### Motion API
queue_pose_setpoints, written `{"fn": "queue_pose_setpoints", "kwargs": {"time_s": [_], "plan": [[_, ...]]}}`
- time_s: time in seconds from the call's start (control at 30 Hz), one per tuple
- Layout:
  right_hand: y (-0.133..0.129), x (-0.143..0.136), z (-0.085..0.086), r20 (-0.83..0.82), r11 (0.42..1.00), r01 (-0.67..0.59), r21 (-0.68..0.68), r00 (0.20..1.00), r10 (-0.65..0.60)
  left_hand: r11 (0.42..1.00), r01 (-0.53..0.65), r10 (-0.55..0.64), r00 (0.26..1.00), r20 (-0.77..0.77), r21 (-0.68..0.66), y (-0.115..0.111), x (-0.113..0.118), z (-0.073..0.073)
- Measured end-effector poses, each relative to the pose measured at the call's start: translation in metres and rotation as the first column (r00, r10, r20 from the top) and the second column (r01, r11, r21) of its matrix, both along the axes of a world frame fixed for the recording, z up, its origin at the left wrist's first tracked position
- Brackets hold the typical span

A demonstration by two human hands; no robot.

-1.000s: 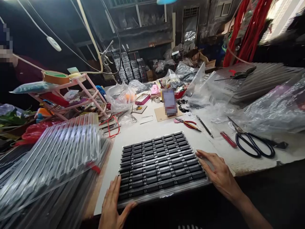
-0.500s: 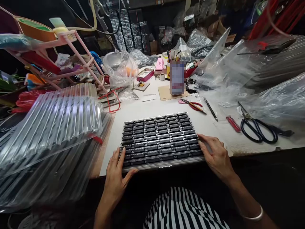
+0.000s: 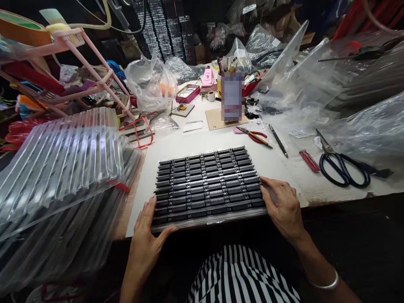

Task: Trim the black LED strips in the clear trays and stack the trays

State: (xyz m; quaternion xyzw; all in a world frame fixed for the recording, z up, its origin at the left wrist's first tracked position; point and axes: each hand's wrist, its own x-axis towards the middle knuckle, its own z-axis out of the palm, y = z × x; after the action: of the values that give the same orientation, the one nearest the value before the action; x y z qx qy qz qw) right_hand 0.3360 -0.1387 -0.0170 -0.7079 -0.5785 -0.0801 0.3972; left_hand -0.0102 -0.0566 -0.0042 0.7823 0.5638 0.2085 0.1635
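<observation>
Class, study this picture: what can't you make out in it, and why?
- Head view: fine markings on the black parts; too small.
- Head view: the floor of the clear tray; covered by those parts.
- Head view: the front of the upright object; pixelated.
- Head view: the rest of the tape roll; cut off by the left edge.
</observation>
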Motion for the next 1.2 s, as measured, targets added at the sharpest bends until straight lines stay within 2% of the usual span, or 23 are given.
{"fn": "queue_pose_setpoints", "kwargs": {"time_s": [0.3,0.7,0.87,1.0,1.2], "plan": [[0.000,0.000,-0.002,0.015,1.000,0.014,-0.002,1.000,-0.014,0.995,-0.095,0.097,0.993,0.062,-0.035,-0.003,0.003,0.002],[-0.003,-0.003,-0.003,0.068,0.997,0.079,-0.025,0.995,-0.077,0.995,-0.102,0.101,0.991,0.082,0.010,-0.007,0.004,-0.002],[-0.004,-0.006,-0.002,0.069,0.989,0.129,-0.075,0.990,-0.124,0.996,-0.094,0.094,0.992,0.083,-0.003,-0.011,0.003,-0.002],[-0.004,-0.007,-0.002,0.073,0.985,0.150,-0.081,0.987,-0.144,0.999,-0.019,0.019,0.999,0.026,-0.026,-0.008,0.003,0.006],[-0.005,-0.008,-0.002,0.072,0.984,0.157,-0.082,0.986,-0.151,0.994,0.039,-0.057,0.982,-0.182,-0.102,0.015,0.003,0.030]]}}
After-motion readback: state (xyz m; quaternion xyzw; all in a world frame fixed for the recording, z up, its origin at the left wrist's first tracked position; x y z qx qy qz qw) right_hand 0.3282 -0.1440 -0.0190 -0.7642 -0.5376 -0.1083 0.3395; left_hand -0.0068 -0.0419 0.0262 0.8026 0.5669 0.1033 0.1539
